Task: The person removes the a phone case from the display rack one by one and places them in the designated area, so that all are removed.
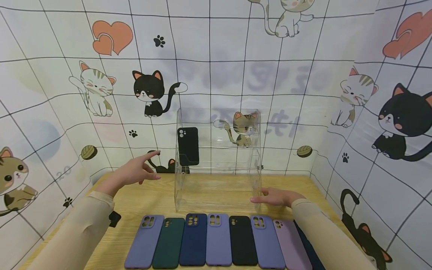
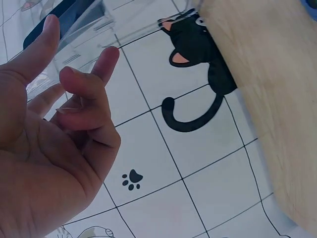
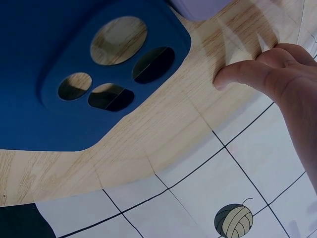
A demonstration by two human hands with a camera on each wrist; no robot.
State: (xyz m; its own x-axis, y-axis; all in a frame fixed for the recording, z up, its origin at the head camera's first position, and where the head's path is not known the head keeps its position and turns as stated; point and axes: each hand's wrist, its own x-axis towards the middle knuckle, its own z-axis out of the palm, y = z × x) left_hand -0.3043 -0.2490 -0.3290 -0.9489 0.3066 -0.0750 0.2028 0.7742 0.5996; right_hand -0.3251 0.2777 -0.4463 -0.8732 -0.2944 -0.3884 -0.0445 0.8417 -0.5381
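Observation:
A clear tiered rack (image 1: 219, 183) stands against the back wall, with a black phone case (image 1: 188, 146) upright at its left. Beside that case my left hand (image 1: 136, 170) hovers empty, index finger extended and the others loosely bent; its palm (image 2: 54, 144) shows in the left wrist view. My right hand (image 1: 278, 197) touches the rack's lower right side with outstretched fingers. Phone cases lie in a row in front: lavender (image 1: 144, 243), green (image 1: 168, 243), dark blue (image 1: 193, 243), lavender (image 1: 219, 243), black (image 1: 243, 243), lavender (image 1: 267, 245) and lilac (image 1: 293, 243).
Another dark blue case (image 1: 308, 247) is partly hidden under my right sleeve. A wooden table (image 1: 135, 202) carries everything. White cloth walls (image 1: 222, 41) with printed cats and grid lines enclose the back and sides. A small black object (image 1: 114, 218) sits by my left sleeve.

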